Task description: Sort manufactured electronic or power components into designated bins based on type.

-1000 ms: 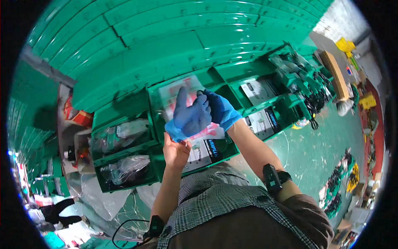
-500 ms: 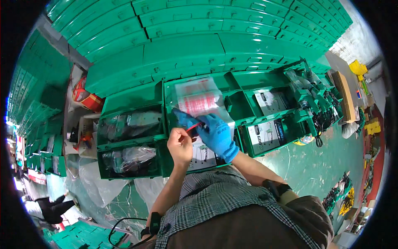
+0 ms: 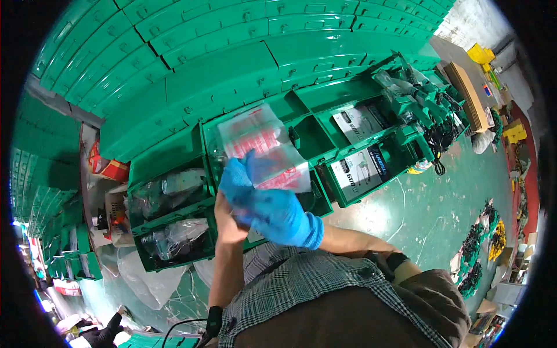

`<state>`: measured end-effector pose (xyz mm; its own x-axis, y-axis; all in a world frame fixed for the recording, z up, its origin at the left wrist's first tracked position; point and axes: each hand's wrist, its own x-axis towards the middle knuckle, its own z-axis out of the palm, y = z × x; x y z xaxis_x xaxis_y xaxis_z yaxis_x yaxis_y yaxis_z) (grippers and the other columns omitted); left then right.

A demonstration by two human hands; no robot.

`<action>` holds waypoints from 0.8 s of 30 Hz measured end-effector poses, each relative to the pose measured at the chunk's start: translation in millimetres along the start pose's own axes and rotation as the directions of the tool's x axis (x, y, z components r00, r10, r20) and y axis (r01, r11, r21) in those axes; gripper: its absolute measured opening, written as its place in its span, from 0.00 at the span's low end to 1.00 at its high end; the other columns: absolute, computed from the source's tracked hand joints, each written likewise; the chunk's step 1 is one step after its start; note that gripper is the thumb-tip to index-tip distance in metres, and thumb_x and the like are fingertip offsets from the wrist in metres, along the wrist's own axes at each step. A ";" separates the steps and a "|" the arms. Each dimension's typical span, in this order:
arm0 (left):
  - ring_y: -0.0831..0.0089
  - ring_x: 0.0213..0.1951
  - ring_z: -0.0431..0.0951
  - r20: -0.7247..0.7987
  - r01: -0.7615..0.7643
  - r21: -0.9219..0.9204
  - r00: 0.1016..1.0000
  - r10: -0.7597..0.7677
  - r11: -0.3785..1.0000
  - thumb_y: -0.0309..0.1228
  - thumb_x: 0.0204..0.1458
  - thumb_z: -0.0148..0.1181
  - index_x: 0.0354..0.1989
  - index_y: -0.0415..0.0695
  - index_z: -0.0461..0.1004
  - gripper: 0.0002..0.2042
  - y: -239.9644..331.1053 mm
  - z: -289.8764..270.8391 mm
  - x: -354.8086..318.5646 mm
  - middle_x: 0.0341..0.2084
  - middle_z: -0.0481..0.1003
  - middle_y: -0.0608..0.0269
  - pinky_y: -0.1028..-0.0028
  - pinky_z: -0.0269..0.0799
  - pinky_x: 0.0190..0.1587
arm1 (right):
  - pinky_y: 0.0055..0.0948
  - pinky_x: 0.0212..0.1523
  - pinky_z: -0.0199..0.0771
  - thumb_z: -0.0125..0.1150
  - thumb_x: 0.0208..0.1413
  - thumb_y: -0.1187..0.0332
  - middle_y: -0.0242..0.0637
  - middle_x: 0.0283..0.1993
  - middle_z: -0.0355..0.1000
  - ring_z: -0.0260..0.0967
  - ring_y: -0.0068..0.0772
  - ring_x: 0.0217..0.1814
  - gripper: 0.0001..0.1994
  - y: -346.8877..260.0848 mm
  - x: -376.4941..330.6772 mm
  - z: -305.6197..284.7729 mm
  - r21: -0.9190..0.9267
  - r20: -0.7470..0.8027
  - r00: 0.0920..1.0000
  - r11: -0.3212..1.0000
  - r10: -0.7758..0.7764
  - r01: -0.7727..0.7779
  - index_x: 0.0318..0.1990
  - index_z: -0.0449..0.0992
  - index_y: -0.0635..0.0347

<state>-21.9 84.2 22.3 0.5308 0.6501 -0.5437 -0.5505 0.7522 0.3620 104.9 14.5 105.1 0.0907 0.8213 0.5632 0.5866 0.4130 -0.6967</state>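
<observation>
My left hand (image 3: 228, 223) is bare at the palm and wrist. A loose blue work glove (image 3: 235, 178) covers its finger end, so I cannot see those fingers. My right hand (image 3: 284, 217), in a blue glove of its own, lies across the left with its fingers closed on the loose glove; motion blurs the place where they meet. Just beyond the hands, a clear plastic bag with red print (image 3: 255, 139) lies over an open green case (image 3: 210, 130).
Bagged tools (image 3: 174, 238) fill open green cases at left. Printed booklets (image 3: 357, 174) lie in cases to the right, beside a heap of green parts and black cords (image 3: 441, 124). Closed green cases (image 3: 220, 64) are stacked behind. Plastic sheeting (image 3: 151, 278) lies on the floor.
The loose glove has gone from my right hand's fingers to over the end of my left hand. Both hands have shifted left and nearer to me, and the view has turned.
</observation>
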 end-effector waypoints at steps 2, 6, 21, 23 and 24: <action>0.72 0.30 0.74 0.001 -0.095 0.128 0.995 0.095 0.987 0.35 0.58 0.40 0.42 0.38 0.67 0.14 -6.1 -25.6 7.5 0.30 0.74 0.64 0.71 0.72 0.28 | 0.33 0.29 0.69 0.58 0.43 0.68 0.40 0.37 0.69 0.69 0.39 0.31 0.16 -10.4 9.7 -3.7 -0.098 0.287 0.950 0.982 -0.125 0.159 0.43 0.74 0.56; 0.72 0.29 0.74 0.120 -0.089 0.397 0.992 0.044 0.914 0.36 0.57 0.42 0.43 0.39 0.68 0.14 6.8 -38.7 17.9 0.29 0.75 0.63 0.72 0.72 0.30 | 0.32 0.26 0.67 0.58 0.42 0.67 0.36 0.37 0.69 0.68 0.36 0.29 0.19 5.6 8.4 14.1 -0.052 0.064 0.962 0.962 -0.265 0.268 0.46 0.73 0.55; 0.68 0.28 0.77 0.384 -0.429 0.882 0.895 0.227 0.197 0.41 0.59 0.41 0.56 0.52 0.63 0.18 61.5 38.8 92.1 0.30 0.77 0.53 0.72 0.71 0.30 | 0.34 0.25 0.68 0.58 0.41 0.66 0.34 0.33 0.68 0.68 0.39 0.27 0.11 20.8 30.4 44.3 -0.176 0.313 0.950 0.984 0.016 0.042 0.36 0.73 0.52; 0.58 0.26 0.76 0.496 -0.464 0.868 0.805 0.325 -0.177 0.40 0.58 0.43 0.55 0.46 0.64 0.19 72.2 42.7 85.5 0.29 0.75 0.48 0.65 0.70 0.28 | 0.36 0.26 0.69 0.58 0.43 0.63 0.37 0.33 0.68 0.68 0.41 0.28 0.12 27.5 32.8 44.0 -0.158 0.305 0.950 0.987 0.066 -0.018 0.36 0.72 0.54; 0.53 0.25 0.76 0.562 -0.445 0.819 0.750 0.349 -0.361 0.39 0.57 0.43 0.54 0.44 0.64 0.19 76.2 43.7 83.5 0.29 0.75 0.46 0.62 0.69 0.27 | 0.36 0.26 0.69 0.58 0.43 0.63 0.37 0.33 0.68 0.68 0.41 0.28 0.11 26.9 33.3 47.2 -0.159 0.301 0.951 0.987 0.064 -0.015 0.36 0.72 0.54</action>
<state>8.7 200.5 37.6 0.5683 0.8102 0.1434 0.4903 -0.4735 0.7317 85.7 71.5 84.1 -0.1191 0.9263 0.3576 0.7057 0.3323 -0.6257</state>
